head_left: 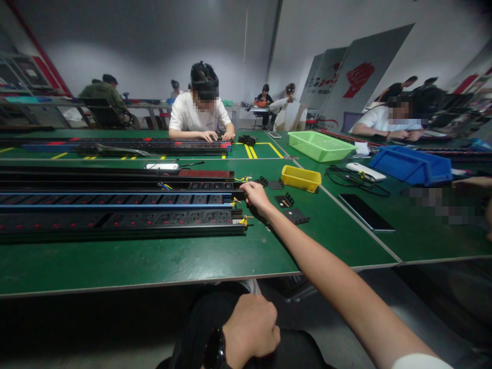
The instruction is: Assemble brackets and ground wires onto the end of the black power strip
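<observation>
My right hand (255, 198) reaches over the green table to the right end of the long power strips. Its fingers are pinched at the end of a black strip with several sockets (210, 186); what they hold is too small to make out. Nearer me lie a blue-edged strip (180, 199) and a black socket strip (179, 219), with yellow wires at their right ends. Black metal end plates (295, 216) lie just right of the hand. Below the table edge, my left hand (251, 325) rests in a fist on my lap, wearing a dark watch.
A yellow tray (301, 178), a light green basket (321, 145) and a blue bin (411, 165) stand to the right. A dark tablet (365, 211) and black cables lie there too. Across the table, a person in white works at another strip. Another person's hand is at the far right.
</observation>
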`<state>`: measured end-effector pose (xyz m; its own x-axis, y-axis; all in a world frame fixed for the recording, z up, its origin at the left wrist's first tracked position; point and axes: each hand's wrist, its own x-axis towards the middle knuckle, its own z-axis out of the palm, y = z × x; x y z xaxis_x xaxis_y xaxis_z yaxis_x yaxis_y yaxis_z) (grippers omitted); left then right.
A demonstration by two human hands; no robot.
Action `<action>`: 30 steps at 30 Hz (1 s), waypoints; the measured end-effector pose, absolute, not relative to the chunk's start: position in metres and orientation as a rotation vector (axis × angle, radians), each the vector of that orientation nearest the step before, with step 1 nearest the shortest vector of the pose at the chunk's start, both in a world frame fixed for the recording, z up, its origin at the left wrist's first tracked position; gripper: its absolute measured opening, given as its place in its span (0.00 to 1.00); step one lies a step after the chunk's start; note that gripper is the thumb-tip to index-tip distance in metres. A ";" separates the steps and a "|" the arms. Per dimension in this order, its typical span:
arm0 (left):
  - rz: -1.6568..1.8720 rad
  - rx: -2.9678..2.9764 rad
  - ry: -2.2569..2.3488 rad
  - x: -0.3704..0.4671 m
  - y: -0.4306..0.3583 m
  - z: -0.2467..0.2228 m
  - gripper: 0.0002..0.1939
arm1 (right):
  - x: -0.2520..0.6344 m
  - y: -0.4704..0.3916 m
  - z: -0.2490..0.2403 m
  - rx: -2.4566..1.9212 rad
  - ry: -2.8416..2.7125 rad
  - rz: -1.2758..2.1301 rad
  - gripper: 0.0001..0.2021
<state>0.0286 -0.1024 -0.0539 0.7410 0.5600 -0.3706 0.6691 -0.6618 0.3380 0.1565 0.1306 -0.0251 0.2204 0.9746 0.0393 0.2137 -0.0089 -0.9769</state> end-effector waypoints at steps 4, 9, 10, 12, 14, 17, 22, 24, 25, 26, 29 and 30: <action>-0.327 2.484 0.941 0.028 -0.103 -0.055 0.18 | 0.157 0.131 -0.025 -1.452 -1.197 0.919 0.09; -0.319 2.480 0.949 0.028 -0.104 -0.056 0.18 | 0.156 0.129 -0.023 -1.460 -1.193 0.913 0.09; -0.314 2.481 0.948 0.028 -0.104 -0.056 0.18 | 0.155 0.129 -0.022 -1.459 -1.193 0.915 0.09; -0.314 2.482 0.947 0.028 -0.105 -0.056 0.18 | 0.155 0.128 -0.022 -1.458 -1.195 0.918 0.09; -0.319 2.482 0.947 0.028 -0.104 -0.056 0.18 | 0.155 0.128 -0.022 -1.456 -1.198 0.916 0.09; -0.315 2.484 0.948 0.029 -0.104 -0.056 0.18 | 0.155 0.128 -0.022 -1.456 -1.199 0.908 0.09; -0.318 2.479 0.945 0.029 -0.103 -0.055 0.18 | 0.155 0.128 -0.022 -1.456 -1.192 0.911 0.09; -0.324 2.478 0.948 0.029 -0.103 -0.054 0.17 | 0.155 0.128 -0.022 -1.457 -1.191 0.916 0.09; -0.325 2.477 0.950 0.028 -0.103 -0.053 0.17 | 0.155 0.128 -0.022 -1.457 -1.191 0.919 0.09; -0.324 2.475 0.949 0.028 -0.103 -0.053 0.18 | 0.155 0.128 -0.022 -1.456 -1.189 0.921 0.09; -0.318 2.476 0.946 0.028 -0.103 -0.054 0.18 | 0.156 0.128 -0.023 -1.451 -1.190 0.919 0.09; -0.317 2.477 0.945 0.028 -0.103 -0.054 0.18 | 0.156 0.129 -0.023 -1.450 -1.191 0.916 0.09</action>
